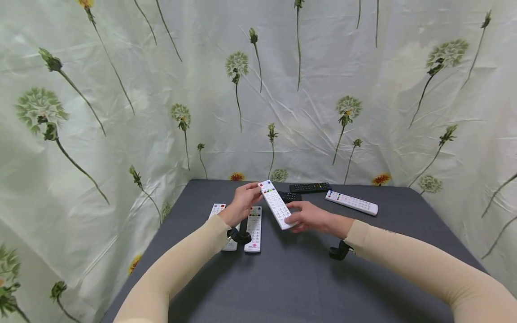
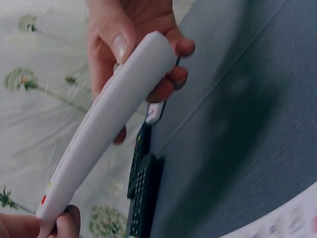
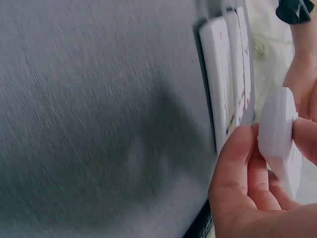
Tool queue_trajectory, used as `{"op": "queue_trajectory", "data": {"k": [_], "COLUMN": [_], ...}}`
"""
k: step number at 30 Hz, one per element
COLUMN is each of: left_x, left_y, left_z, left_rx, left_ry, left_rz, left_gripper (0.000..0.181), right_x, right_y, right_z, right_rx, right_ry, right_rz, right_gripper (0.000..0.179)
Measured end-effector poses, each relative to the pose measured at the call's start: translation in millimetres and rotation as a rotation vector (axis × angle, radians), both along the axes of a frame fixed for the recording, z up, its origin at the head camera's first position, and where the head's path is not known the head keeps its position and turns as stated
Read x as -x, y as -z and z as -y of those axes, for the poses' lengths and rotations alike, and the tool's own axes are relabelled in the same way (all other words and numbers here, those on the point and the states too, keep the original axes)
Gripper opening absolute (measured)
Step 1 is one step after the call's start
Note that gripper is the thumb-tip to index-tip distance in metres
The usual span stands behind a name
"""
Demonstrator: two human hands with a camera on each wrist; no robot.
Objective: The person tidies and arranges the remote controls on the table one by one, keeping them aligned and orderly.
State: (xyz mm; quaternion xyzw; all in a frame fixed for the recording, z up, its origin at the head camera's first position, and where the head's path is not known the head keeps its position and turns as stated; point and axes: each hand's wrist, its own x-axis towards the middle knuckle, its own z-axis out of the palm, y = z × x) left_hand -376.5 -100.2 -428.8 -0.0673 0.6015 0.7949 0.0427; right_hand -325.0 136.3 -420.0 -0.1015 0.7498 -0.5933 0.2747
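Observation:
Both hands hold a white remote control point(image 1: 276, 204) above the dark table, tilted with its buttons toward the head camera. My left hand point(image 1: 245, 201) pinches its far end, beside the red and yellow buttons. The near end sits between the thumb and fingers of my right hand point(image 1: 310, 216). From the left wrist, the smooth side and back of this remote point(image 2: 111, 111) show. The right wrist view looks onto its blunt near end point(image 3: 275, 126), with the right thumb on one face and fingers on the other.
Two more white remotes point(image 1: 253, 231) lie side by side at the left, partly behind the left wrist. Two black remotes point(image 1: 310, 187) lie toward the back, and another white remote point(image 1: 352, 202) at the right. A flowered curtain point(image 1: 258, 107) surrounds the grey table point(image 1: 282, 282).

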Motion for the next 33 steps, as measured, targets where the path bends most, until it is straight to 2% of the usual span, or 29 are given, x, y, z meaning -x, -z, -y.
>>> {"op": "queue_trajectory", "data": {"k": [8,15,20,24,28,33], "left_x": [-30.6,-58.3,-77.9,-91.1,-98.9,-102.2], "left_y": [2.8,12.9,18.7,20.9,23.2,27.6], "left_z": [-7.5,-19.2,-32.2,-38.1,-40.6,-41.2], "left_rx": [0.074,0.173,0.188,0.183,0.165,0.119], "left_ry": [0.06,0.156,0.168,0.162,0.164,0.171], "left_rz": [-0.017,-0.042,-0.008,0.017,0.031,0.013], "left_gripper": [0.055,0.058,0.068,0.068,0.066,0.066], "right_x": [-16.7,-30.6,-37.5,-42.0,-44.9,-44.9], "right_y": [6.3,20.8,34.1,43.2,48.1,52.7], "right_z": [7.8,14.6,18.1,19.9,21.4,24.6], "right_rx": [0.001,-0.008,0.011,0.021,0.017,-0.02], "right_ry": [-0.066,-0.042,-0.007,-0.007,0.007,0.022], "right_rz": [-0.077,-0.112,-0.124,-0.142,-0.143,-0.165], "right_gripper": [0.088,0.102,0.105,0.105,0.105,0.105]}}
